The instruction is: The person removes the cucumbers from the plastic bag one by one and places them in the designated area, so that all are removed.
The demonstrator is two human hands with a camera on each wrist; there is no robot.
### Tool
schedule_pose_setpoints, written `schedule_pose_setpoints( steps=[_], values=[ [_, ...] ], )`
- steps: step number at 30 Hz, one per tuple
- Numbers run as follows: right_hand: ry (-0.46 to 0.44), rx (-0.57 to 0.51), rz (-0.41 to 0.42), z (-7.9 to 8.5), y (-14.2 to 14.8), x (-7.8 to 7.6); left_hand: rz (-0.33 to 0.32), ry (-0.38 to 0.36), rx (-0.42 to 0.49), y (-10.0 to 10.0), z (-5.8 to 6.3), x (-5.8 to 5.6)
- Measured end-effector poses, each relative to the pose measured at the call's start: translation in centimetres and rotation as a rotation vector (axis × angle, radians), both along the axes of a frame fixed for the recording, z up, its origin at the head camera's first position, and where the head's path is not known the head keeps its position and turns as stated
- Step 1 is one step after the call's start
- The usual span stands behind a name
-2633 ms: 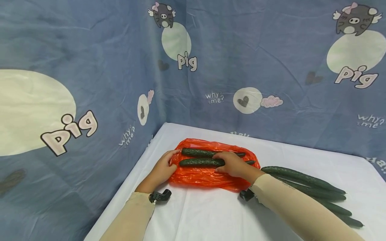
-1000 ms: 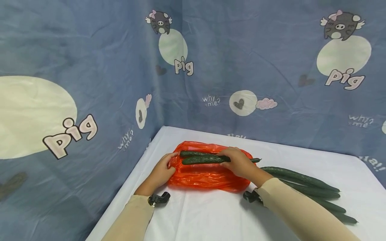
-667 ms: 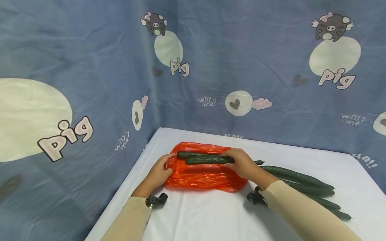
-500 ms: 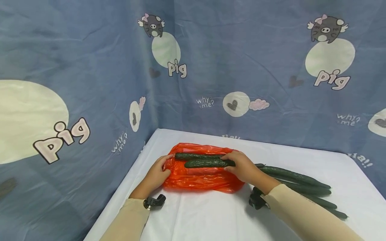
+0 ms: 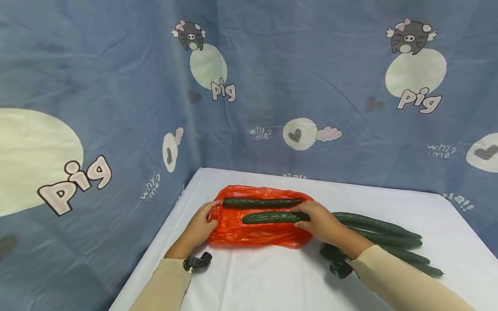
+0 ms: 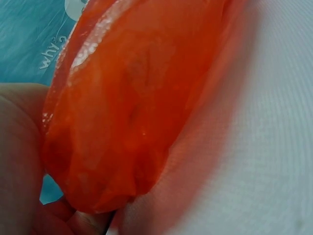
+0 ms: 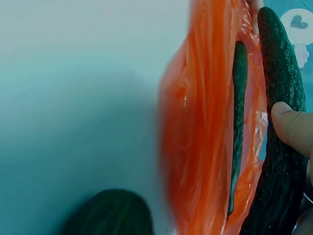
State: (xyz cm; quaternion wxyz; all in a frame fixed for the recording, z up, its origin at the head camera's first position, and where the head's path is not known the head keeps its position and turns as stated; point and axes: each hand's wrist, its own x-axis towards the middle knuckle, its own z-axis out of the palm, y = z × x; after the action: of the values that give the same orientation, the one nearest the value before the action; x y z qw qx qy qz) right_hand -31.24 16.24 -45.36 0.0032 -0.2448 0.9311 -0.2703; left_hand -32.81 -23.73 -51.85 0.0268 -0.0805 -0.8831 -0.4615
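Note:
A red plastic bag (image 5: 249,235) lies spread on the white-covered table. My left hand (image 5: 198,226) holds its left edge; in the left wrist view the bag (image 6: 127,107) sits between thumb and fingers, which are partly hidden. My right hand (image 5: 320,222) grips a dark green cucumber (image 5: 268,217) above the near part of the bag, its right end hidden by the hand. The right wrist view shows the thumb pressed along this cucumber (image 7: 281,73). A second cucumber (image 5: 260,203) lies on the far part of the bag, apart from the held one.
Several cucumbers (image 5: 383,238) lie side by side on the table at the right, partly under my right forearm. A blue printed cloth (image 5: 256,95) hangs behind and left of the white table (image 5: 264,276).
My right hand has drawn its cucumber to the right and toward me, off the other cucumber, which stays on the bag. My left hand keeps its hold on the bag's left edge.

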Motion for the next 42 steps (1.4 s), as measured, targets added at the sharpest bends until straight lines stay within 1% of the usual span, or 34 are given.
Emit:
schedule_pose_setpoints(
  steps=[5, 10, 16, 20, 27, 30, 38, 42],
  values=[
    [0.015, -0.005, -0.019, -0.4, 1.3, 0.8, -0.001, -0.006, 0.007, 0.0, -0.1, 0.0],
    [0.017, -0.006, -0.034, -0.4, 2.5, 1.6, -0.005, 0.001, 0.003, 0.1, -0.1, 0.1],
    [0.02, 0.009, -0.052, 0.3, 3.8, 2.2, -0.005, 0.021, -0.006, -0.1, -0.2, -0.2],
    [0.02, 0.016, -0.073, 0.7, 4.6, 2.7, -0.008, 0.011, 0.005, -0.1, 0.0, -0.2],
    [0.041, 0.016, -0.112, 0.4, 6.2, 4.4, -0.017, 0.023, -0.012, 0.0, 0.0, -0.1],
    [0.052, 0.015, -0.134, 0.3, 6.8, 4.9, -0.015, 0.023, -0.001, 0.1, 0.2, -0.2],
    [0.017, 0.026, -0.18, 0.2, 8.3, 6.7, -0.017, 0.001, -0.004, 0.1, 0.0, -0.1],
    [0.009, 0.041, -0.195, 0.1, 8.9, 7.9, -0.014, -0.008, -0.011, 0.0, -0.2, -0.2]
  ],
)
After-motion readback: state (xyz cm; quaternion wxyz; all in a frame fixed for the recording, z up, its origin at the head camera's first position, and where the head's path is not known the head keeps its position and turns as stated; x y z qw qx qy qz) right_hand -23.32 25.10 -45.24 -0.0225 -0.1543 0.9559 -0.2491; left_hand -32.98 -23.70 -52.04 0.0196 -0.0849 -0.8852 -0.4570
